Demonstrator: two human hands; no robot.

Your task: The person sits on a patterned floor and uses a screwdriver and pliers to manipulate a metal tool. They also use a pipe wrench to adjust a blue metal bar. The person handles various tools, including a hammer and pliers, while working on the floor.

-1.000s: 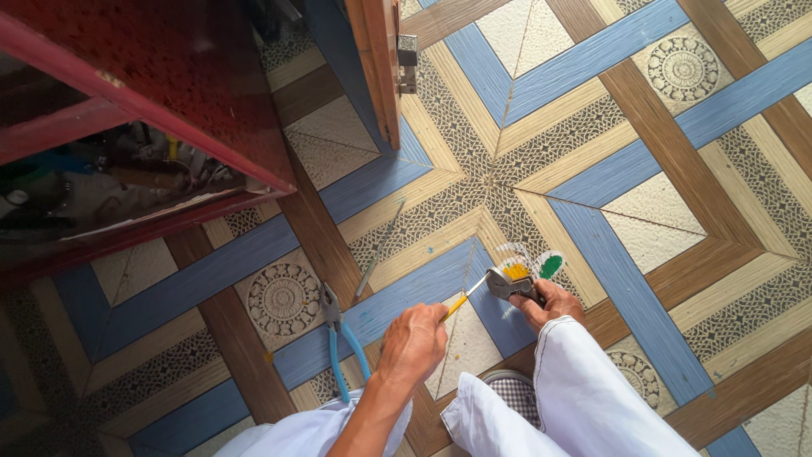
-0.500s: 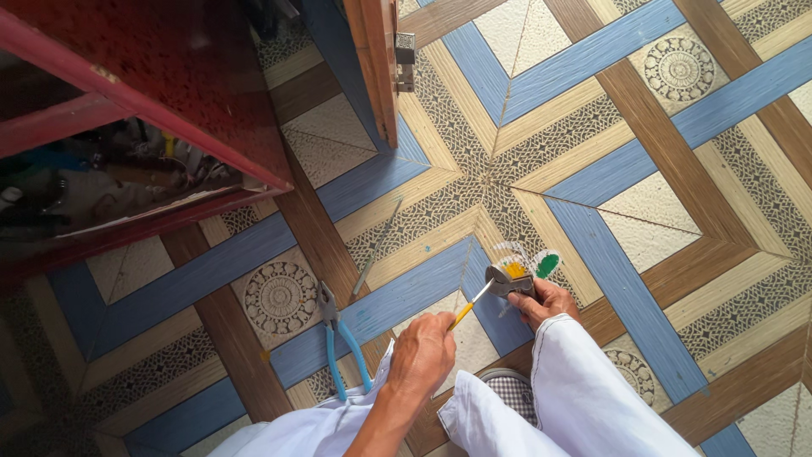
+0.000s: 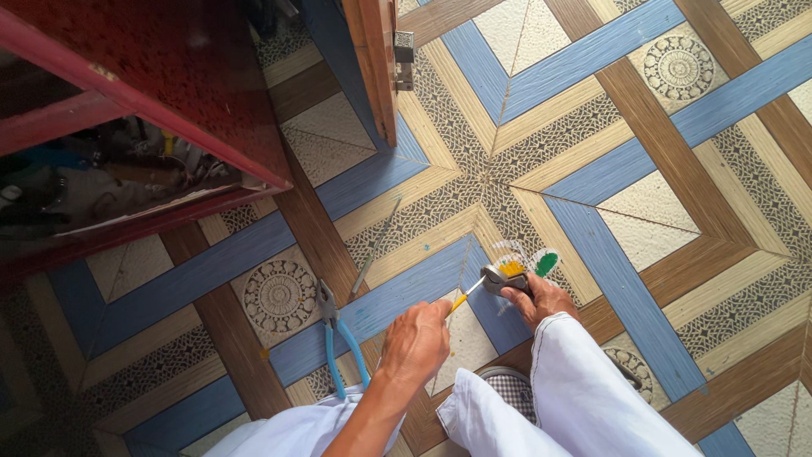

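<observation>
- Left hand point(image 3: 416, 338) clenched on yellow-handled screwdriver point(image 3: 463, 298), tip at small grey fitting point(image 3: 499, 278).
- Right hand point(image 3: 537, 298) grips fitting.
- Blue-handled pliers point(image 3: 338, 334) at nine o'clock, untouched.
- Step: driving screw; needs steady pressure.

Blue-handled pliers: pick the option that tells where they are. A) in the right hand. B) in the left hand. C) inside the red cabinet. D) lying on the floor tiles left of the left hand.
D: the blue-handled pliers lie on the patterned floor, untouched, just left of the left hand, which holds a yellow-handled screwdriver.
</observation>
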